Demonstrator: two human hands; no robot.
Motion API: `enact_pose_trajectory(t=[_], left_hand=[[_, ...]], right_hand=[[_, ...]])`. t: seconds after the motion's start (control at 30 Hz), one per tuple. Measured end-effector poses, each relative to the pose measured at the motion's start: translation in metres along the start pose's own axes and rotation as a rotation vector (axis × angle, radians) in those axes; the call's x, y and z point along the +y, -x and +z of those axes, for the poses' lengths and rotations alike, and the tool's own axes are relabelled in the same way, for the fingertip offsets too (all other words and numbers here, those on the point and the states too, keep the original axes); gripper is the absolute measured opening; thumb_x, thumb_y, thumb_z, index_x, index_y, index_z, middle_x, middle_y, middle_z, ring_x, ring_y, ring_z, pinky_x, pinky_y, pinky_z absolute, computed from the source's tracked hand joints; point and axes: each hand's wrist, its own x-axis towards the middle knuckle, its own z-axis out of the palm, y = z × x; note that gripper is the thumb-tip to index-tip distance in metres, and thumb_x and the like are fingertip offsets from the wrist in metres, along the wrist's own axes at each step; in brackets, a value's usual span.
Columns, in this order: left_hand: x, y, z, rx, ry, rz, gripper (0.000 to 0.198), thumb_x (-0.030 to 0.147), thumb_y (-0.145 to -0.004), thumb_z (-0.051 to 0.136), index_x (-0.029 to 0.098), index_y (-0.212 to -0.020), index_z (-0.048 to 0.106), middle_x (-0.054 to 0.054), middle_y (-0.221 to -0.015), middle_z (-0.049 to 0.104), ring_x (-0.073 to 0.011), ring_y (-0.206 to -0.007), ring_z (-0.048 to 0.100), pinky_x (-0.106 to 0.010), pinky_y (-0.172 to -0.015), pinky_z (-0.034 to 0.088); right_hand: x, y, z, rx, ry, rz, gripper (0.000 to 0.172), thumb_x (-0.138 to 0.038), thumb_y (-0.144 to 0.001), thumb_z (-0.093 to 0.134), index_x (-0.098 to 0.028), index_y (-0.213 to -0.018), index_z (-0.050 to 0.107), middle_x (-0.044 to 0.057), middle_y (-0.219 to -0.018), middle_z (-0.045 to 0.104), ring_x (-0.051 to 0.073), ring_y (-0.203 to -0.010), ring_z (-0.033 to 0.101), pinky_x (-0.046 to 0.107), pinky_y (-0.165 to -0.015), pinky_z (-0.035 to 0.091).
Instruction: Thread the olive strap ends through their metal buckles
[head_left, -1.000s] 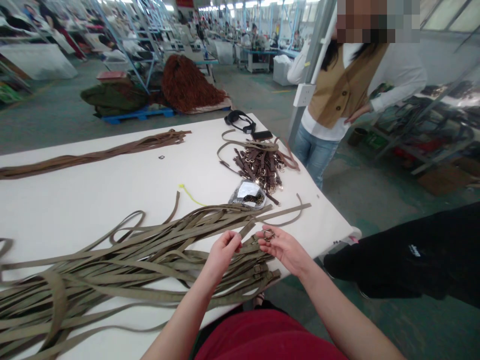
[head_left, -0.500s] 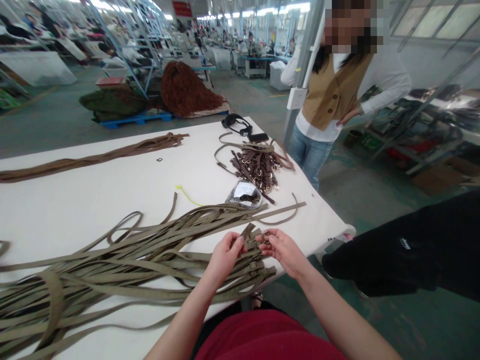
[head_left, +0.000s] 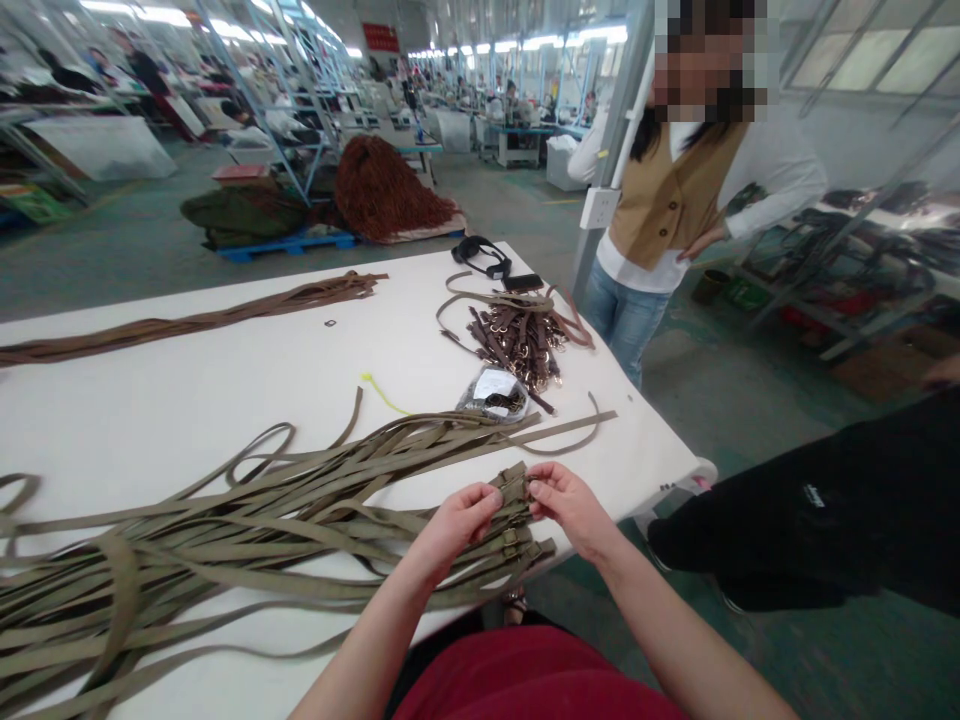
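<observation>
A big heap of olive-green straps [head_left: 247,520] spreads over the near half of the white table [head_left: 187,390]. My left hand [head_left: 459,522] pinches the end of one olive strap [head_left: 513,482] near the table's front right corner. My right hand [head_left: 571,505] meets it from the right, fingers pinched at the same strap end, where a small metal buckle was held a moment ago. The buckle itself is hidden between the fingers now. Several strap ends with buckles [head_left: 517,540] lie just below my hands.
A clear bag of buckles [head_left: 495,392], a pile of brown buckled straps [head_left: 521,335], a black strap and phone [head_left: 495,262], long brown straps [head_left: 187,322] and a yellow cord [head_left: 381,392] lie on the table. A person [head_left: 675,210] stands at the far right corner; a dark-clothed person [head_left: 817,520] is at right.
My two hands have come together at the strap end. The buckle seen in my right fingers has been brought against the strap and is out of sight.
</observation>
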Motion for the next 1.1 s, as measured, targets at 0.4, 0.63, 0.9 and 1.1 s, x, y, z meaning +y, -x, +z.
enact_pose_trajectory(t=[0.4, 0.63, 0.9, 1.1], left_hand=[[0.003, -0.001, -0.011, -0.191, -0.211, 0.068, 0.032, 0.044, -0.073, 0.048, 0.014, -0.079, 0.055, 0.005, -0.056, 0.039, -0.0063, -0.051, 0.03, -0.018, -0.047, 0.023], [0.0, -0.01, -0.005, -0.024, -0.339, 0.22, 0.026, 0.037, -0.08, 0.039, 0.018, -0.094, 0.049, 0.003, -0.064, 0.049, -0.0094, -0.057, 0.042, -0.02, -0.055, 0.035], [0.008, -0.012, -0.016, 0.152, -0.53, 0.486, 0.015, 0.028, -0.076, 0.048, 0.02, -0.073, 0.06, -0.005, -0.092, 0.055, -0.0165, -0.091, 0.048, -0.028, -0.084, 0.036], [0.001, -0.011, -0.023, 0.194, -0.527, 0.266, 0.022, 0.036, -0.079, 0.04, 0.018, -0.074, 0.051, 0.0, -0.067, 0.053, -0.0121, -0.062, 0.047, -0.023, -0.058, 0.036]], right_hand=[[0.003, -0.003, 0.0, -0.182, -0.17, 0.236, 0.031, -0.03, -0.063, 0.067, -0.017, -0.088, 0.054, -0.005, -0.063, 0.05, 0.003, -0.047, 0.044, 0.016, -0.045, 0.033], [0.013, -0.016, 0.012, -0.067, -0.014, 0.174, 0.034, -0.035, -0.057, 0.07, -0.017, -0.076, 0.05, -0.005, -0.058, 0.052, 0.006, -0.049, 0.048, 0.02, -0.05, 0.038], [0.022, -0.039, 0.019, 0.005, 0.11, 0.178, 0.036, -0.043, -0.057, 0.068, -0.016, -0.068, 0.047, -0.005, -0.054, 0.051, 0.008, -0.048, 0.048, 0.022, -0.05, 0.039], [0.032, -0.048, 0.023, 0.067, 0.2, 0.144, 0.026, -0.035, -0.06, 0.066, -0.017, -0.065, 0.048, -0.004, -0.055, 0.054, 0.009, -0.051, 0.05, 0.023, -0.051, 0.039]])
